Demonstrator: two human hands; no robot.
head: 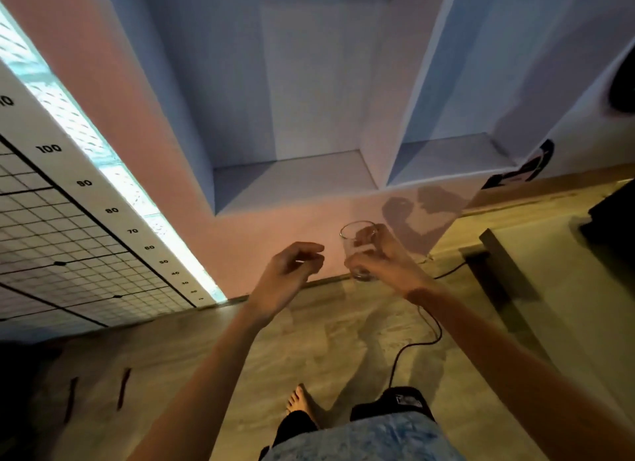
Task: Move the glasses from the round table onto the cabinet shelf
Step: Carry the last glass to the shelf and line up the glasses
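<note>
A clear drinking glass (355, 244) is held upright in my right hand (385, 257), fingers wrapped around its side. My left hand (292, 271) hovers just to the left of it, fingers loosely curled and holding nothing. Both hands are raised in front of the white cabinet, below its open shelf compartment (292, 178). A second, narrower compartment (446, 154) lies to the right. Both shelves look bare. The round table is not in view.
A gridded measuring board (68, 220) with numbers leans along the left wall. A black cable (422, 337) runs across the wooden floor. A dark-edged table or desk (515, 271) stands at the right. My bare foot (302, 402) is below.
</note>
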